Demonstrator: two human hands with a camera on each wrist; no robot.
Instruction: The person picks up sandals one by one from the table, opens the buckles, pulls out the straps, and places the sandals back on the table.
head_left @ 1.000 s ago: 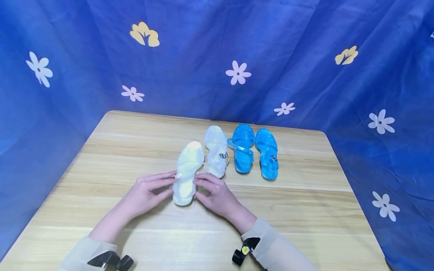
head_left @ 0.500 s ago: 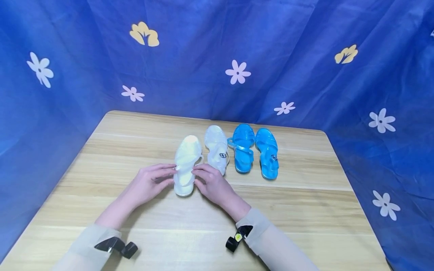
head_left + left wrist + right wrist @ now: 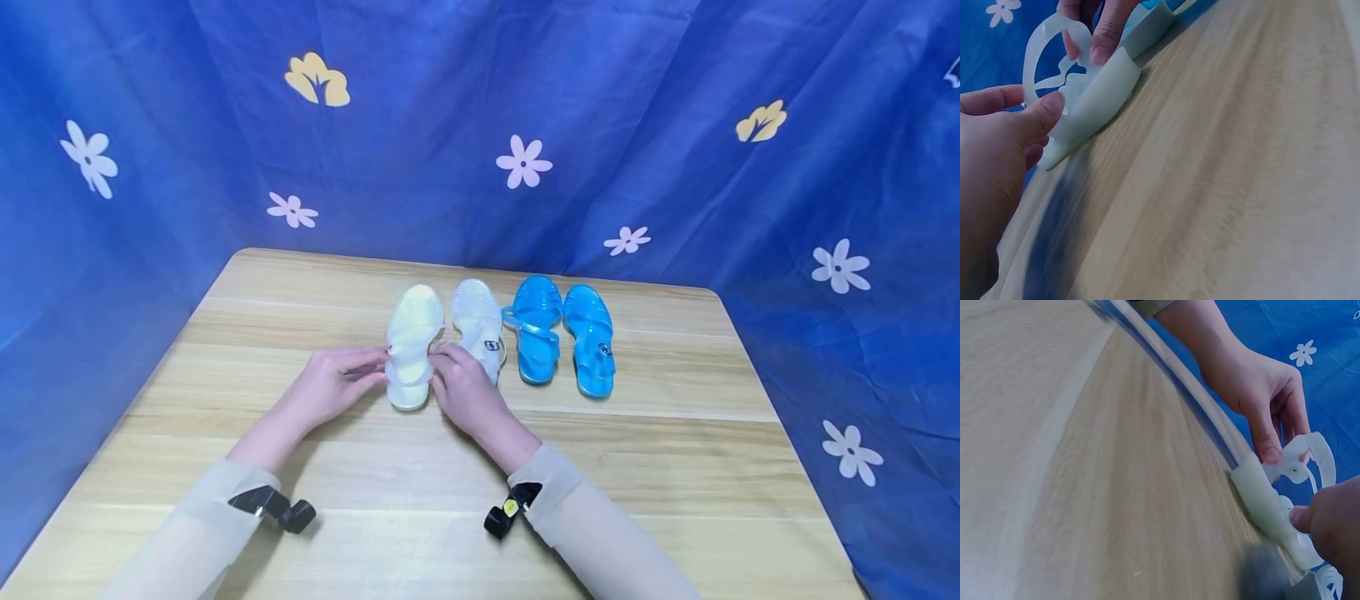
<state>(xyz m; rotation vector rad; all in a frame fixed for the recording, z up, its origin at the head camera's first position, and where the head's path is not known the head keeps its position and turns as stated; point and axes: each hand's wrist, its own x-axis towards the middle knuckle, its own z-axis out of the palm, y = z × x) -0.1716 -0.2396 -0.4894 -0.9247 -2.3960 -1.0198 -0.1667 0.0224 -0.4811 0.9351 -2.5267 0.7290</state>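
Pinching white sandal both sides: L hand, R hand.

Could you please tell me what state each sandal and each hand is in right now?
White sandal in hand: on the table, held at its heel end from both sides.
Second white sandal: lying flat, untouched.
Blue sandals: lying flat side by side, untouched.
Left hand: grip pinching the sandal.
Right hand: grip pinching the sandal.
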